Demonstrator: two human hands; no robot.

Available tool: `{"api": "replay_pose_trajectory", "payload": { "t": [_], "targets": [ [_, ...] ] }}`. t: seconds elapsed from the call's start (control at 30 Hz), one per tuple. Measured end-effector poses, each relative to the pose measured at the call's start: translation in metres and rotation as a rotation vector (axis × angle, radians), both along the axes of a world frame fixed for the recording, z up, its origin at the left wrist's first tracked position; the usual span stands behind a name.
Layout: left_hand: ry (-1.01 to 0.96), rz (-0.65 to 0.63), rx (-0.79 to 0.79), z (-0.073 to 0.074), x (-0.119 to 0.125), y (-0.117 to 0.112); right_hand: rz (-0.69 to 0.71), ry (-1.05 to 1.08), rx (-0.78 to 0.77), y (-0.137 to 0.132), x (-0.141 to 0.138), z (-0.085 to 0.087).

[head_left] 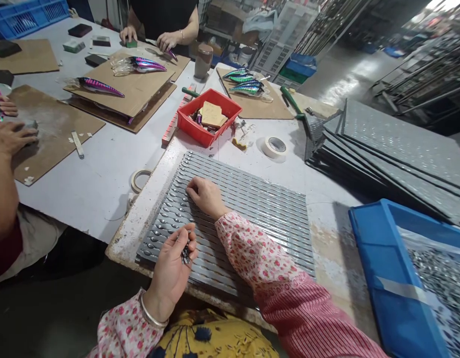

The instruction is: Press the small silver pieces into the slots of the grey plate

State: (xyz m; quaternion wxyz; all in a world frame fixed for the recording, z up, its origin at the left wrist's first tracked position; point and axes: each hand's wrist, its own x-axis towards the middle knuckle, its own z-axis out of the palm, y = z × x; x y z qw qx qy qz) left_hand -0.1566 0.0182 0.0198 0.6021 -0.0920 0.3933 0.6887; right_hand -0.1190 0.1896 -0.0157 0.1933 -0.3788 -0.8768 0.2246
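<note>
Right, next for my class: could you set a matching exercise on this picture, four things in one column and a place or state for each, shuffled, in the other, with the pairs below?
Things
1. Wearer's bare left hand
2. Wearer's bare right hand
3. Open red plastic box
4. Smooth-sided blue plastic bin

Places and states
A. Contains a pale yellow block
B. Contains a mass of small silvery pieces
C. Fingers curled around small, dark, shiny pieces
D. On or just above the ridged, rectangular grey board

Pairs: 1-C, 2-D, 3-A, 4-B
</note>
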Motion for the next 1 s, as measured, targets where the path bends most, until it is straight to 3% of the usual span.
{"api": "replay_pose_trajectory", "payload": {
  "t": [0.13,0.23,0.3,0.37,0.6,0.77,0.9,1.0],
  "targets": [
    [0.007,0.009,-0.001,0.001,-0.001,0.0,0.059,0.246,-0.251,-0.012,0.015,0.014],
    [0.013,0.037,0.008,0.0,-0.002,0.0,0.298,0.304,-0.502,-0.027,0.035,0.032],
    [-0.008,0.037,0.016,-0.001,-0.002,0.001,0.433,0.285,-0.549,-0.036,0.046,0.042],
    [-0.034,0.023,0.016,-0.001,-0.002,0.002,0.477,0.278,-0.512,-0.043,0.053,0.047],
    [-0.047,-0.015,-0.006,-0.005,0.001,0.004,0.418,0.311,-0.372,-0.057,0.058,0.041],
    [-0.11,-0.02,-0.028,-0.002,-0.001,0.005,0.236,0.415,-0.617,-0.053,0.058,0.033],
    [-0.219,-0.031,-0.032,0.002,-0.004,0.006,0.068,0.591,-0.753,-0.031,0.057,0.023],
    [-0.222,-0.042,-0.002,0.002,-0.003,0.005,0.027,0.485,-0.577,-0.012,0.055,0.016]
  ]
}}
